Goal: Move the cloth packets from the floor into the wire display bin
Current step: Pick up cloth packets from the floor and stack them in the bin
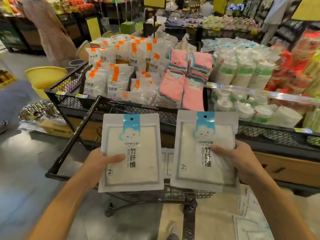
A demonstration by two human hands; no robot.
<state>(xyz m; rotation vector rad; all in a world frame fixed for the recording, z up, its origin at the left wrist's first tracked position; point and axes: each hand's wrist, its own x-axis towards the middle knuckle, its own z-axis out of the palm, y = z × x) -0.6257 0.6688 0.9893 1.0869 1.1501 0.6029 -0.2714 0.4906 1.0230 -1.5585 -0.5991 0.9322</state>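
I hold two white cloth packets with blue cloud labels upright in front of me. My left hand (102, 164) grips the left packet (131, 153) by its lower left edge. My right hand (237, 159) grips a small stack of packets (204, 149) by the right side. Both are held over the front of the black wire display bin (72, 101). More packets (249, 222) lie on a cardboard box on the floor at lower right, blurred. Another packet (167, 161) shows between the two held ones, low in the wire rack.
The bin holds white bags with orange labels (119, 75), pink folded cloths (183, 84) and stacked paper cups (242, 71). A yellow basin (45, 77) and foil trays (39, 110) sit at left. A person in a long dress (46, 26) stands at far left. Cardboard box (214, 220) underfoot.
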